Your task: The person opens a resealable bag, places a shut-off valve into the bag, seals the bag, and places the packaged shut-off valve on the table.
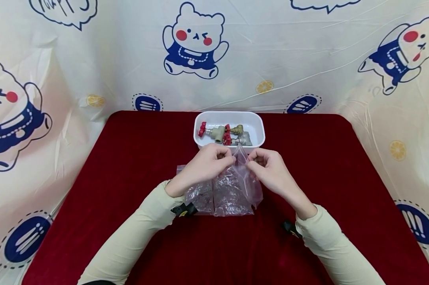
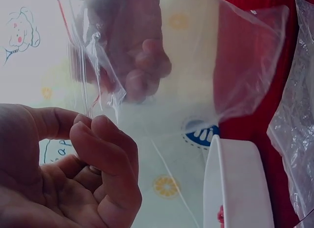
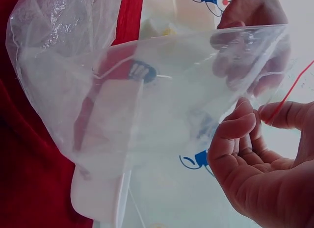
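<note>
A clear zip-lock bag [image 1: 249,184] hangs between the two hands, its top edge raised in a peak. At its left side the left hand [image 1: 212,160] pinches the zip edge between thumb and fingers. The right hand [image 1: 271,168] pinches the opposite edge. In the right wrist view the bag [image 3: 162,86] is spread flat and see-through, with a red zip line by the right thumb [image 3: 284,114]. The left wrist view shows the left fingertips [image 2: 105,139] at the zip strip. Nothing shows inside the bag. Beneath it, more clear bags [image 1: 228,198] lie on the cloth.
Just beyond the hands stands a white plastic tray [image 1: 261,134]. It holds several valves with red handles, among them a grey-green one [image 1: 217,133] and a brass one [image 1: 237,130]. A dark red cloth [image 1: 147,150] covers the table, and a printed curtain [image 1: 129,51] hangs behind.
</note>
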`<state>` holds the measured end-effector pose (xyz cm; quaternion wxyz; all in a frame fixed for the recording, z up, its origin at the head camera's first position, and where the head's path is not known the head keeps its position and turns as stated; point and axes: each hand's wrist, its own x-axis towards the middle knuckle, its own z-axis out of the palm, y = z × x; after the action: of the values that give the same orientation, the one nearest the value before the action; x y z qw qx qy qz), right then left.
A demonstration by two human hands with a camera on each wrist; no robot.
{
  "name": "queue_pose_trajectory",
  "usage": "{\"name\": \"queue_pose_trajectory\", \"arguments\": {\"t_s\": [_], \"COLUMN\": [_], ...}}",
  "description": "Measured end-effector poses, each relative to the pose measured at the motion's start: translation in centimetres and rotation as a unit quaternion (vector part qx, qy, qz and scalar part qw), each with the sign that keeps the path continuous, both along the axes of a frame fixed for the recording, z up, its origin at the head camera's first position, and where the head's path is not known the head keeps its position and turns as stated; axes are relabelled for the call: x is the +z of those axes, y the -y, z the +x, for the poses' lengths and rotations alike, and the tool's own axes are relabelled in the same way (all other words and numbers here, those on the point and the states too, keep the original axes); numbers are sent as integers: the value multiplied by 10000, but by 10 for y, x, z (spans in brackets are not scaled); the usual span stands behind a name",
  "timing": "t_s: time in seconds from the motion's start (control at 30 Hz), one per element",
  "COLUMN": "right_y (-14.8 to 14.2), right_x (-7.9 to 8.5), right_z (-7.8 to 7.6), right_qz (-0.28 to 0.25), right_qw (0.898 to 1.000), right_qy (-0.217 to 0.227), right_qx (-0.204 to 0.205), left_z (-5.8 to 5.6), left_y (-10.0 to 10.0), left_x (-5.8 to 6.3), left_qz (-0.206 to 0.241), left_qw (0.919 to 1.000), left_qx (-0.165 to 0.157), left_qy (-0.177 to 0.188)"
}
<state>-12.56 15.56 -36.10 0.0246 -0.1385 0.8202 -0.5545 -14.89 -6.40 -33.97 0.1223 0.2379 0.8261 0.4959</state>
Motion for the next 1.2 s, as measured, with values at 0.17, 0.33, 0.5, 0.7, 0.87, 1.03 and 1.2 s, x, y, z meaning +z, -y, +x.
{"name": "queue_pose_trajectory", "arguments": {"t_s": [0.17, 0.33, 0.5, 0.7, 0.87, 1.03, 1.2], "right_y": [-2, -5, -6, -4, -2, -3, -4], "right_x": [0, 1, 0, 0, 3, 3, 3], "right_z": [1, 2, 2, 2, 2, 1, 2], "right_qz": [-32, -11, -147, -375, -433, -409, -657], "right_qw": [9999, 9999, 9996, 9989, 9986, 9990, 9977], "right_qy": [99, 157, 233, 211, 218, 157, 166], "right_qx": [-11, -72, -16, 159, 197, 90, 31], "left_z": [0, -1, -1, 3, 13, 14, 9], "left_y": [2, 6, 10, 7, 4, 5, 7], "left_x": [1, 2, 5, 1, -4, -7, -12], "left_qz": [-6, -56, -137, 329, 309, -66, -155], "left_qw": [9999, 9998, 9995, 9958, 9853, 9819, 9814], "left_qx": [108, 161, 213, -88, -818, -898, -903], "left_qy": [71, 55, -189, -851, -1469, -1669, -1690]}}
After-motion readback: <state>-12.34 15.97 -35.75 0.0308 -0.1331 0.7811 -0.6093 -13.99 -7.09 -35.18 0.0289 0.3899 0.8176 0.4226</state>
